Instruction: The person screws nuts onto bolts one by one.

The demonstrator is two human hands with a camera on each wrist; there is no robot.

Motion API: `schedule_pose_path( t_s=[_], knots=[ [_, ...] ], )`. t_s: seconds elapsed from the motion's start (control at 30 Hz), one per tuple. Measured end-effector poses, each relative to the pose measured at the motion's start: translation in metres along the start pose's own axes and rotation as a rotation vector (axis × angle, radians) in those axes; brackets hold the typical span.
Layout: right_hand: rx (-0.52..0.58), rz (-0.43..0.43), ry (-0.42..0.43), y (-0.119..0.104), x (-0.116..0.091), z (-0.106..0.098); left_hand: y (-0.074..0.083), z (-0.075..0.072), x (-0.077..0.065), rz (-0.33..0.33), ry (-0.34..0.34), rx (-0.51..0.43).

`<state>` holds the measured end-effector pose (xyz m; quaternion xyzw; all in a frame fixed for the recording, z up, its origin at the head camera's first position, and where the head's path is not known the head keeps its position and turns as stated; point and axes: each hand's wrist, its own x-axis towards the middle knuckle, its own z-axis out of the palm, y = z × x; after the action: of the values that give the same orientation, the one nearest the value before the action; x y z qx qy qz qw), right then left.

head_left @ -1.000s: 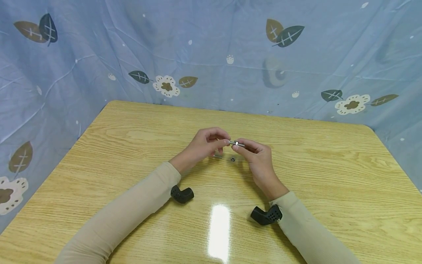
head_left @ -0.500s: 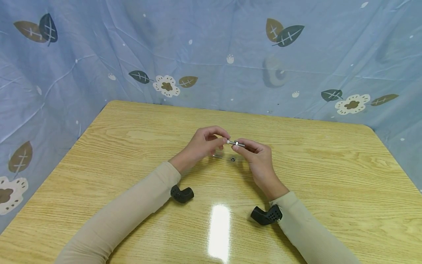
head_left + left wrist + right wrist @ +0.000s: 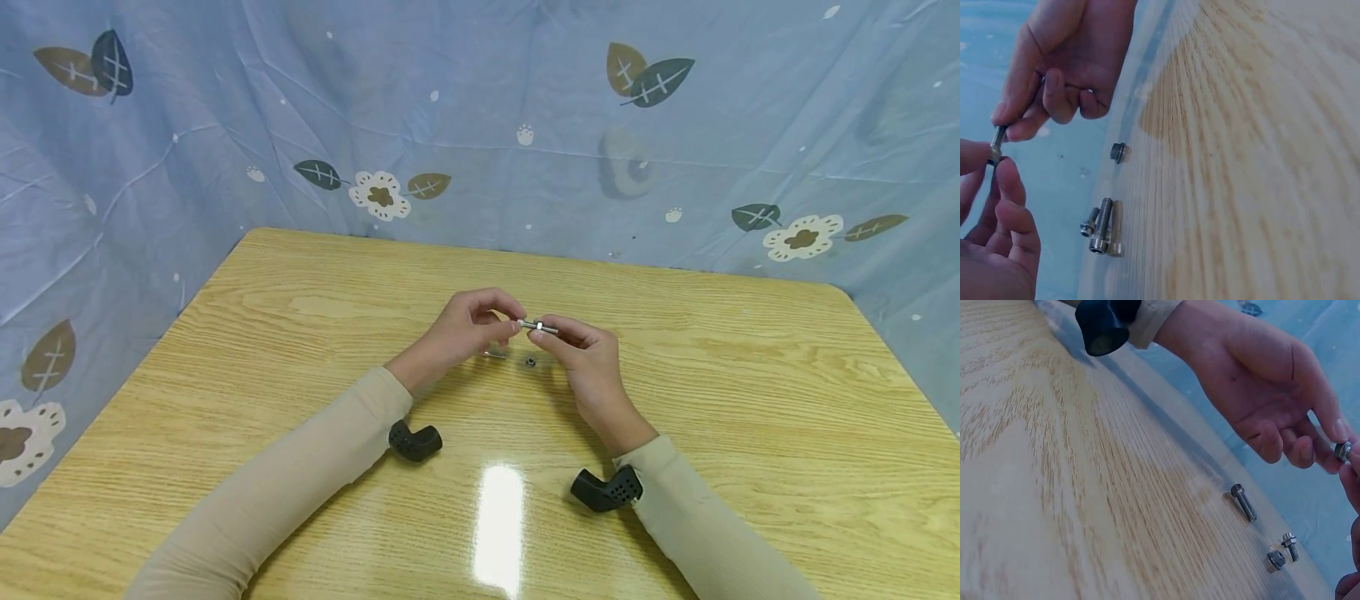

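In the head view my left hand (image 3: 480,321) pinches the left end of a silver bolt (image 3: 530,324) between thumb and fingertips. My right hand (image 3: 588,362) grips the same bolt from the right, its fingertips close by a hex nut (image 3: 540,326) on the shaft. The bolt is held above the table, nearly level. Its left end is partly hidden by my left fingers. A loose flanged nut (image 3: 1117,152) lies below the hands. Near it lie a socket-head bolt (image 3: 1103,225) and a smaller flanged bolt (image 3: 1089,222).
The wooden table (image 3: 337,275) has a glossy top with a bright reflection near its front. A blue curtain (image 3: 480,108) with leaf and flower prints hangs behind it. Black wrist mounts (image 3: 415,442) sit on both sleeves.
My left fingertips drew back slightly, showing the bolt's left end half a second ago, and now cover it again. My right hand stays nearly still. The loose pieces have not moved.
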<state>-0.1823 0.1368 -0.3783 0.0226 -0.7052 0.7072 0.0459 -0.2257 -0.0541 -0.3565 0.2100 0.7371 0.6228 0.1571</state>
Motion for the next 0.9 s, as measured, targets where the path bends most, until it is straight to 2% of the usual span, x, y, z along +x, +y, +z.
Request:
schedule_pose_path(
  t_s=[0.17, 0.33, 0.53, 0.63, 0.9],
  knots=[
    [-0.004, 0.007, 0.002, -0.0009, 0.0001, 0.0001, 0.0005, -0.0003, -0.001, 0.01, 0.007, 0.009],
    [0.004, 0.011, 0.0, -0.0015, 0.0005, 0.0001, 0.0006, -0.0004, 0.0008, 0.015, 0.01, -0.023],
    [0.005, 0.006, -0.004, -0.0021, 0.0013, 0.0002, -0.0003, 0.0001, 0.0049, -0.075, 0.003, 0.0],
    [0.007, 0.008, -0.006, -0.0023, 0.0015, 0.0002, 0.0001, 0.0006, 0.0051, -0.093, -0.002, 0.001],
    [0.012, 0.011, -0.003, -0.0023, 0.0022, 0.0, 0.001, -0.0002, 0.003, -0.033, -0.002, 0.003]
  ],
)
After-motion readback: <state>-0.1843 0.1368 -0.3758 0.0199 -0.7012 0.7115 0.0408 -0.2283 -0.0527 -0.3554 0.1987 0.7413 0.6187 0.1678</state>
